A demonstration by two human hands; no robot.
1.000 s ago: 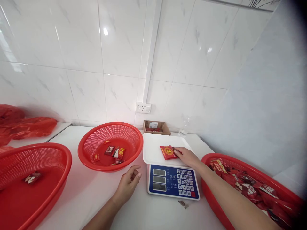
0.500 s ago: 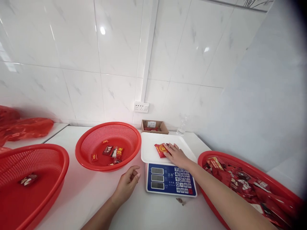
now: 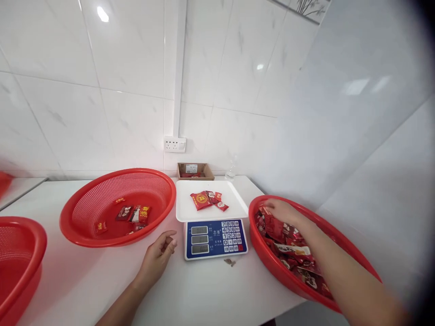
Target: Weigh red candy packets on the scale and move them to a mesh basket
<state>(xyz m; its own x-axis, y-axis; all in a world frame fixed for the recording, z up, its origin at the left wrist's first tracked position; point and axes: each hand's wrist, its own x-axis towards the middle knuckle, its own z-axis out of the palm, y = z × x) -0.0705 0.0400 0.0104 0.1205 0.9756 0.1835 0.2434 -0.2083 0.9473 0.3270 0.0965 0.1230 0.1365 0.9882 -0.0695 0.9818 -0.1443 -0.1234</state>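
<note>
Right hand (image 3: 282, 210) is at the far-left end of the right basket (image 3: 268, 265), palm down, fingers bent toward the wrapped packets (image 3: 273, 226). Can't tell from my feed whether it's pinching one; fingertips get lost against the wrappers.

Key relation: packets lie beneath that hand and spill toward the wearer's side of it, heaped inside the basket. Right hand is clearly the nearer one. I read the cream-striped packet (image 3: 292, 250) as lying left to right, right end slightly lower in view, so its long axis cuts across the forearm line. The basket's own long axis runs from far left to near right, much the way the forearm does.

Outward: scale (image 3: 216, 237) is just left of the basket, its white tray (image 3: 183, 208) on the far side of the keypad, with a small cluster of packets (image 3: 201, 200) on it. Left hand (image 3: 159, 253) is left of the scale, fingers loosely curled, nothing in it that I can see. Beyond it, the middle basket (image 3: 76, 228) has a few scattered packets.
</note>
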